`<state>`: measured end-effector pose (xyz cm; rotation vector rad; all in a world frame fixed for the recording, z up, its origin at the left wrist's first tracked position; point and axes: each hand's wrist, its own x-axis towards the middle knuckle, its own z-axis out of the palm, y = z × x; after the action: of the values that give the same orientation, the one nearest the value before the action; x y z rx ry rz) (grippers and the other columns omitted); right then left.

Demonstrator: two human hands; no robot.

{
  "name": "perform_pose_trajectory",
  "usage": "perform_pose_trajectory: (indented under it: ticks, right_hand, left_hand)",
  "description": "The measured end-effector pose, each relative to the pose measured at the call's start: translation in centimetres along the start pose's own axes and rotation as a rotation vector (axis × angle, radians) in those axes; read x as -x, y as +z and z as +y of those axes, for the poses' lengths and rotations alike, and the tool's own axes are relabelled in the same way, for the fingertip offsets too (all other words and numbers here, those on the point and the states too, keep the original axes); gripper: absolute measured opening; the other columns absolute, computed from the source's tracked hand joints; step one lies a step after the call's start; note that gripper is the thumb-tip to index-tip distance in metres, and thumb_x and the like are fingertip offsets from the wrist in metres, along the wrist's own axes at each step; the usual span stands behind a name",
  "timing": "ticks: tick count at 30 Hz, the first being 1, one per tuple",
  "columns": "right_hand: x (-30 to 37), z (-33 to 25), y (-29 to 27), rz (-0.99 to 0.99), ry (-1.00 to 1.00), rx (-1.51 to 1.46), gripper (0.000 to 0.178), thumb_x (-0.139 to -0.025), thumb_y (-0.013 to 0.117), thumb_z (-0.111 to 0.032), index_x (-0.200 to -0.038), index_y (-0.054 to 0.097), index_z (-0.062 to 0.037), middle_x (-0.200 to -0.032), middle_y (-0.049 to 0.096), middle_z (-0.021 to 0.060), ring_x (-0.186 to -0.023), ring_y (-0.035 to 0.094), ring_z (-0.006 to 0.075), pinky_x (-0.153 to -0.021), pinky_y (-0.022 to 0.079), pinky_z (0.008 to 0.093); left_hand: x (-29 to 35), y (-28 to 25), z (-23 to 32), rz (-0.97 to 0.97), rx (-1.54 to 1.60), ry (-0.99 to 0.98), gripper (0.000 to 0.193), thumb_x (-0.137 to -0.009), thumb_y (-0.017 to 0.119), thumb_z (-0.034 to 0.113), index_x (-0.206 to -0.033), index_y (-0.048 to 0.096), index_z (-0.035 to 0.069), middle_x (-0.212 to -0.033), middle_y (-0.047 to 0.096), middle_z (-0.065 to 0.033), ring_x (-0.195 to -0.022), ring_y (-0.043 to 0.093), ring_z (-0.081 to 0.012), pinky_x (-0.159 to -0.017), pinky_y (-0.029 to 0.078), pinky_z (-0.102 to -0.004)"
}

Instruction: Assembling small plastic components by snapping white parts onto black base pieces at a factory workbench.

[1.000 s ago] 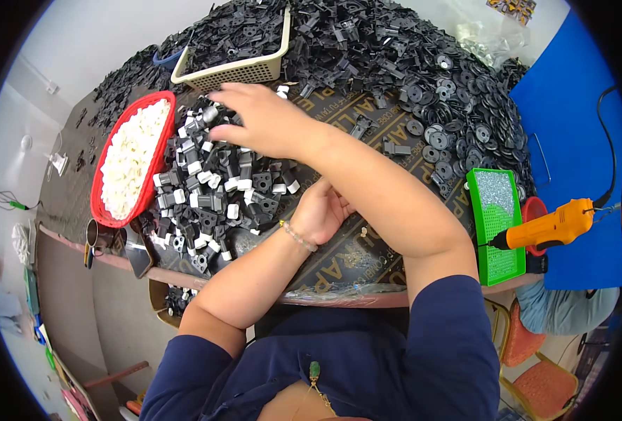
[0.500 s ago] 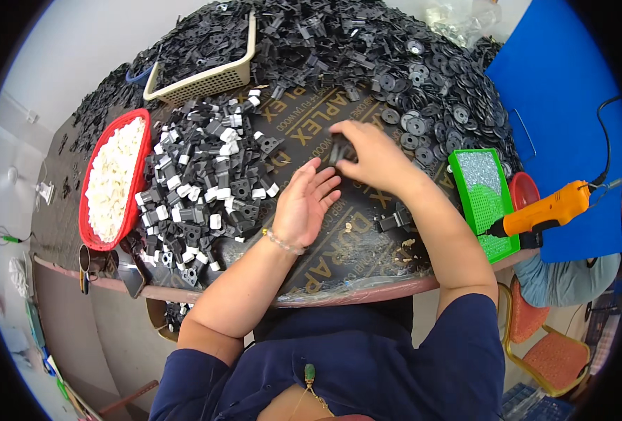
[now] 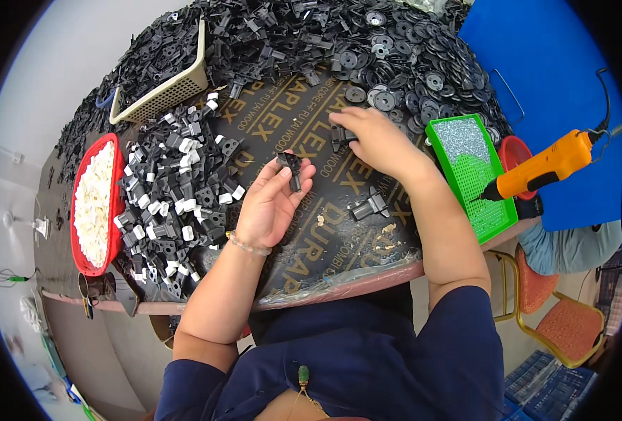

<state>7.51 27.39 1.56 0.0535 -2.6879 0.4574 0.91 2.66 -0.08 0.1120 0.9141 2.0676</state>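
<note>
My left hand (image 3: 265, 209), palm up above the middle of the table, holds a small black plastic part (image 3: 294, 172) between thumb and fingers; a narrow stem on it points toward me. To its right, my right hand (image 3: 384, 144) reaches over the tabletop with its fingers closed round another black plastic part (image 3: 340, 138), partly hidden by them. A loose black part (image 3: 370, 205) lies on the table below my right hand. Left of my left hand spreads a pile of black parts with white caps (image 3: 177, 189).
A red basket (image 3: 117, 210) of white pieces stands at the left. A beige basket (image 3: 160, 99) sits amid heaped black parts at the back. Black discs (image 3: 430, 81) pile at the back right. An orange electric screwdriver (image 3: 546, 165) overhangs a green tray (image 3: 497, 228) of small metal pieces.
My left hand was spread without a part and now grips a black one. My right hand has drawn apart from it, with a black part at its fingers. The whole view has shifted.
</note>
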Motion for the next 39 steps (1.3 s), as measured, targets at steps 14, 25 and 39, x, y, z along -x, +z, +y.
perform_pose_trajectory:
  ticks: [14,25,39]
  right_hand:
    - [1.6,1.8,-5.8,-0.427,0.568,0.240,0.033,-0.070,0.083,-0.012,-0.095,0.066,0.0000,-0.097,0.071,0.0188,-0.095,0.068,0.0369,-0.084,0.054,0.0444]
    - [-0.9,-5.9,-1.7,0.094,0.073,-0.368,0.032,-0.077,0.081,-0.017,-0.100,0.063,-0.0017,-0.091,0.060,0.0106,-0.080,0.062,0.0289,-0.071,0.052,0.0361]
    - [-0.5,-6.5,-0.8,-0.057,-0.170,-0.537,0.053,-0.077,0.082,-0.016,-0.123,0.063,0.0015,-0.137,0.060,0.0184,-0.124,0.060,0.0358,-0.104,0.048,0.0418]
  left_hand:
    - [-0.1,-0.4,0.1,0.032,0.014,0.003,0.024,-0.099,0.055,0.007,-0.123,0.055,0.006,-0.116,0.063,-0.0137,-0.113,0.065,-0.0285,-0.094,0.056,-0.0370]
    - [0.2,-0.3,0.4,-0.102,0.041,-0.036,0.029,-0.101,0.056,0.012,-0.130,0.051,0.009,-0.121,0.064,-0.0134,-0.112,0.066,-0.0256,-0.095,0.056,-0.0389]
    - [-0.1,-0.7,0.8,-0.086,0.196,0.154,0.030,-0.101,0.056,0.009,-0.131,0.053,0.011,-0.120,0.064,-0.0075,-0.110,0.064,-0.0204,-0.102,0.055,-0.0403]
